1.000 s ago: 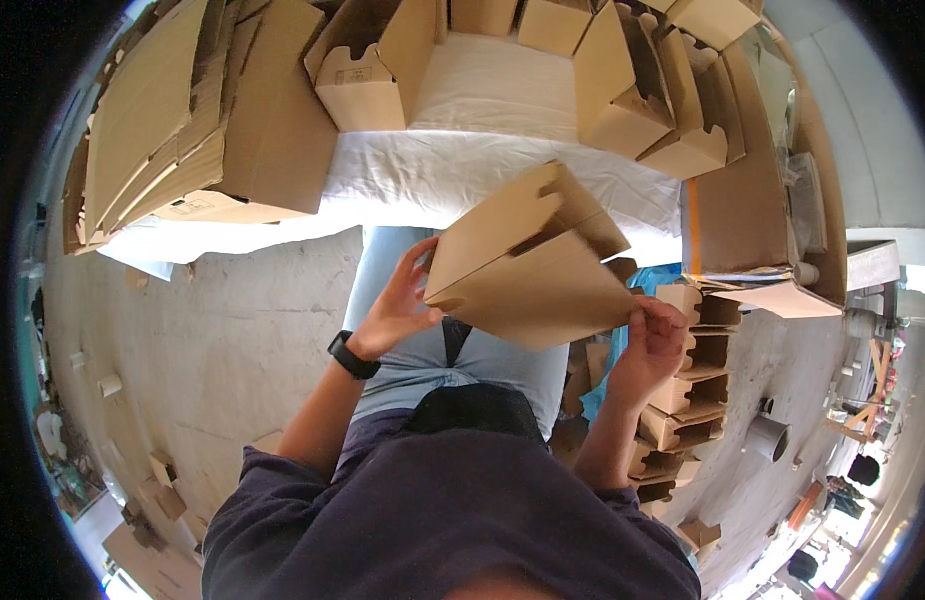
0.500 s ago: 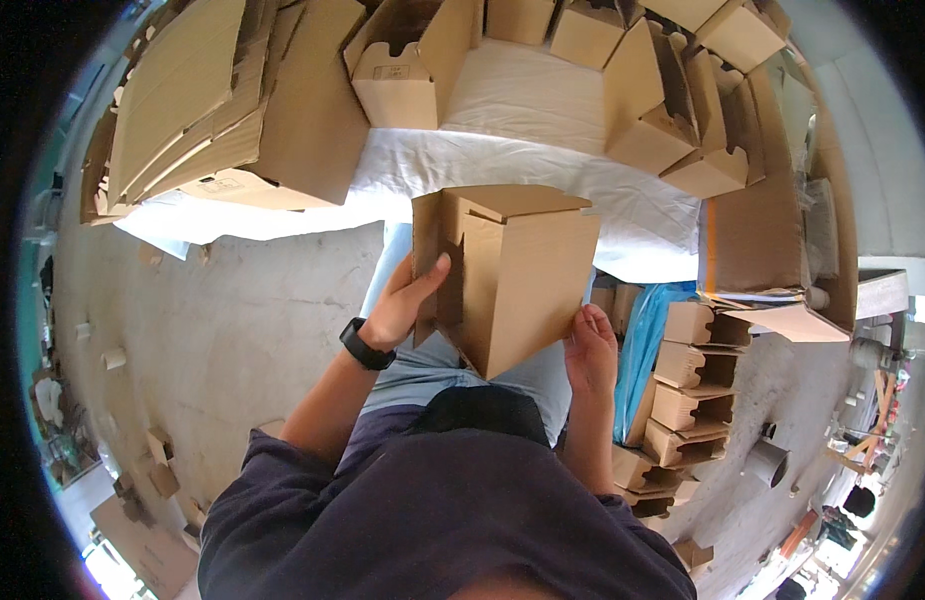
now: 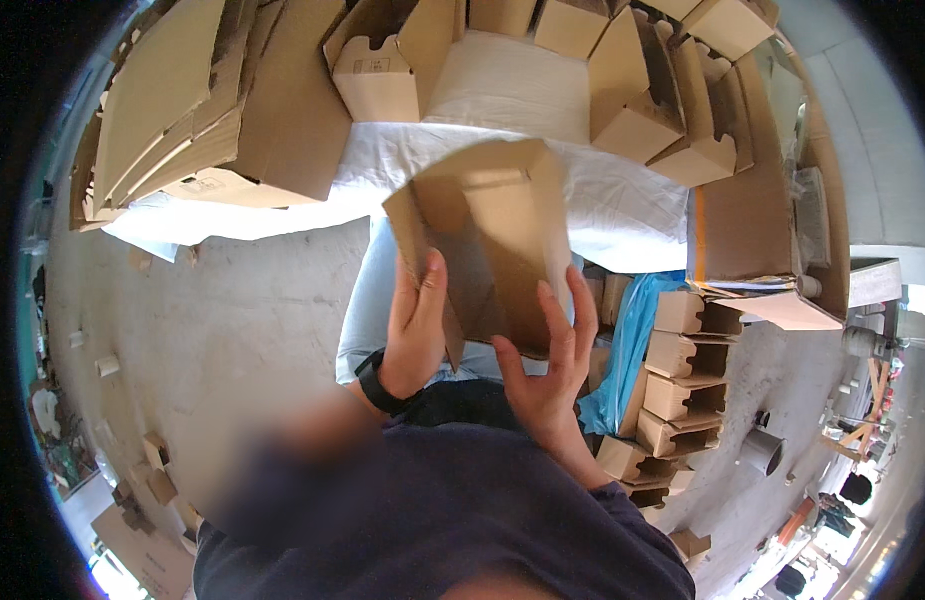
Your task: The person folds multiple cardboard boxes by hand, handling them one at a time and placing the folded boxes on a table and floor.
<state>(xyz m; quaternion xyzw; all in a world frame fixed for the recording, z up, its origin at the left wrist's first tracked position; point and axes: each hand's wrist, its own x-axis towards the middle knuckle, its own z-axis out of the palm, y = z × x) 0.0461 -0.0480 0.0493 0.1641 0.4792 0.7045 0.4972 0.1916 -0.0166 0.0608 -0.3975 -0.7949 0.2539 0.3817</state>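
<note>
A small open cardboard box (image 3: pixel 492 185) is held in front of my lap, its hollow inside tilted toward me. My left hand (image 3: pixel 414 325), with a black band on the wrist, grips the box's left wall, thumb and fingers pointing up along it. At the near right side of the box, my right hand (image 3: pixel 552 375) has its fingers spread, with fingertips against the right wall and the thumb by the near edge. The box's underside and my left hand's hidden fingers do not show.
Beyond the box is a white-covered table (image 3: pixel 502 85) bearing open cardboard boxes (image 3: pixel 377 80). Flattened cardboard (image 3: pixel 162 90) leans at the far left. To my right stand a stack of small cartons (image 3: pixel 672 360) and blue plastic (image 3: pixel 627 345). A grey cylinder (image 3: pixel 762 452) lies on the floor.
The box has tipped so its open inside now faces me. My right hand has moved in from the right corner, its fingers spreading. My left hand still holds the left wall.
</note>
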